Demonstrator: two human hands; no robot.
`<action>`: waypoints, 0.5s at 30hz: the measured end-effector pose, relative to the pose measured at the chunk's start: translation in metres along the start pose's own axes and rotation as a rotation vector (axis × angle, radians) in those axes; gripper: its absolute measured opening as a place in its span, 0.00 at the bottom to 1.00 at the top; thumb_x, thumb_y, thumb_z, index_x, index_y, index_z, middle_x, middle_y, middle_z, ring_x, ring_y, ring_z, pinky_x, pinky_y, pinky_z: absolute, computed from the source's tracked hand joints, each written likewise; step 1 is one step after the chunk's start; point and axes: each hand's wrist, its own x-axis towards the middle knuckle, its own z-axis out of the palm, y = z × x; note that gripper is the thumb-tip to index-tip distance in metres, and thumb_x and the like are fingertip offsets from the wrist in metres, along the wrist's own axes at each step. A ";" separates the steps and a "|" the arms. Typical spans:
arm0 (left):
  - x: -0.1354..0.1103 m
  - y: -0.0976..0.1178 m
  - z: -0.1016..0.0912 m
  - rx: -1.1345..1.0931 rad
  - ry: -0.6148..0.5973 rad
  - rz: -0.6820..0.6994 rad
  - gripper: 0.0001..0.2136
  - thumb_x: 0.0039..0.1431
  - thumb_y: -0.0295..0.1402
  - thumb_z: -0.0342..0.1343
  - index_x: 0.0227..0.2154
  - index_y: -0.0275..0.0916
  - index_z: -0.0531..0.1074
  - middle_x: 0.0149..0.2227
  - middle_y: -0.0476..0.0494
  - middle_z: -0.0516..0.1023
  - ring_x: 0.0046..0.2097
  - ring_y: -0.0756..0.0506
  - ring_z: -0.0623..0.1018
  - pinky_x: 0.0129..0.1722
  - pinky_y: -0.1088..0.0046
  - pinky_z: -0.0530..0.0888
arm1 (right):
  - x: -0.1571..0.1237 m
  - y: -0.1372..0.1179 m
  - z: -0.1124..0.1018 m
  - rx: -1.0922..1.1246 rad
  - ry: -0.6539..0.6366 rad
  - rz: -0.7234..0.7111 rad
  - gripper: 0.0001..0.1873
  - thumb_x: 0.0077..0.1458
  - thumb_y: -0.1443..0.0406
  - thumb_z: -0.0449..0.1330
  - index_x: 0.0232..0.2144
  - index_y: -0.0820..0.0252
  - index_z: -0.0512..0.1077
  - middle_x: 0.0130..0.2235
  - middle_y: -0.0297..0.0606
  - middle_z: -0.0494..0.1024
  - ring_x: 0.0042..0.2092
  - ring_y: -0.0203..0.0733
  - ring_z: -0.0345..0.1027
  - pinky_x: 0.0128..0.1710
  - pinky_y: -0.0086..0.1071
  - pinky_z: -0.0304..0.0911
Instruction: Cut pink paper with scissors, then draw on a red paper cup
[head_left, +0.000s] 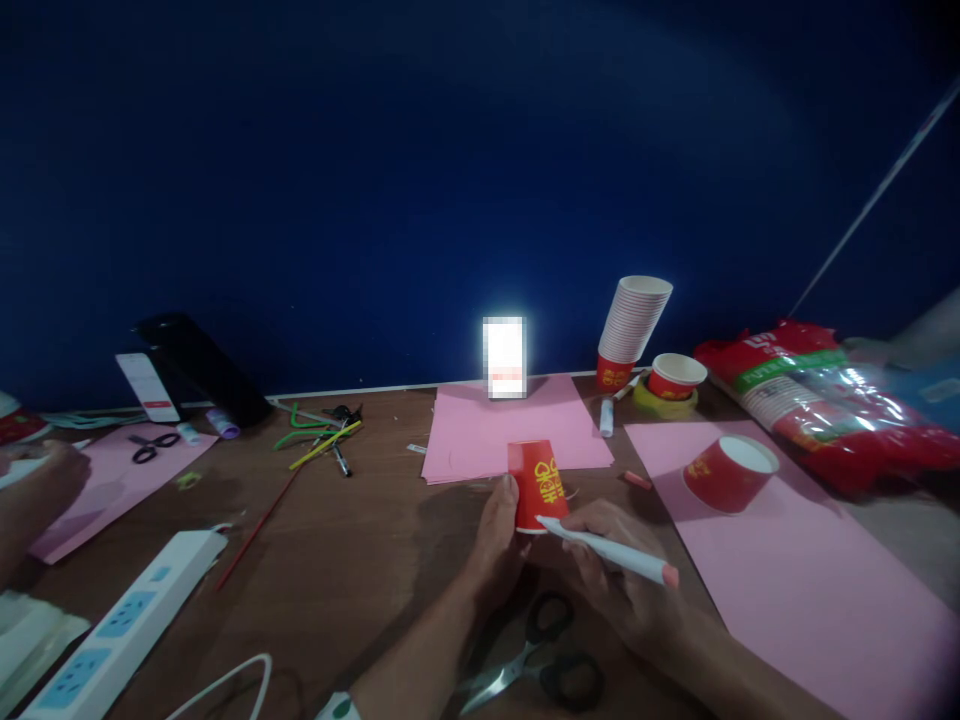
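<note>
black-handled scissors (517, 664) are lying near; farther, left hand (491, 535) is clamping red cup (532, 478), right hand (622, 590) is pinching marker (615, 555) at cup's near edge; marking apparently underway, no line visible yet; stacked cups (636, 325) are sitting far right.

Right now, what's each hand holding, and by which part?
Left hand: red paper cup, by its side wall. Right hand: white marker, by its barrel near the tip.

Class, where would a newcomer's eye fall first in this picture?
First, the glowing, pixelated screen at centre, before the dark blue wall. Below it, the left hand holds a red paper cup, the right hand a white marker near the cup's lower edge. Further right, a tall paper-cup stack leans.
</note>
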 end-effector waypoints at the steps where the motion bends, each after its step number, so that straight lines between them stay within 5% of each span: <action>1: 0.000 -0.001 0.001 0.014 0.008 0.011 0.23 0.54 0.52 0.53 0.40 0.35 0.73 0.26 0.45 0.75 0.28 0.47 0.72 0.30 0.72 0.65 | 0.000 0.000 0.000 0.007 0.002 -0.007 0.09 0.58 0.70 0.51 0.38 0.54 0.68 0.31 0.37 0.76 0.32 0.42 0.72 0.30 0.34 0.70; 8: 0.000 0.000 -0.001 0.119 0.018 0.024 0.23 0.55 0.53 0.51 0.36 0.34 0.73 0.20 0.49 0.71 0.22 0.51 0.67 0.24 0.74 0.61 | 0.001 -0.001 0.001 0.003 -0.005 0.009 0.08 0.57 0.71 0.52 0.36 0.56 0.68 0.30 0.36 0.75 0.30 0.39 0.71 0.29 0.33 0.69; 15: 0.000 0.003 -0.002 0.131 -0.004 0.034 0.23 0.55 0.52 0.52 0.37 0.34 0.73 0.24 0.45 0.74 0.25 0.49 0.70 0.26 0.74 0.63 | -0.002 0.003 0.002 -0.014 0.032 0.014 0.07 0.58 0.68 0.53 0.37 0.54 0.69 0.31 0.37 0.77 0.32 0.42 0.73 0.33 0.35 0.72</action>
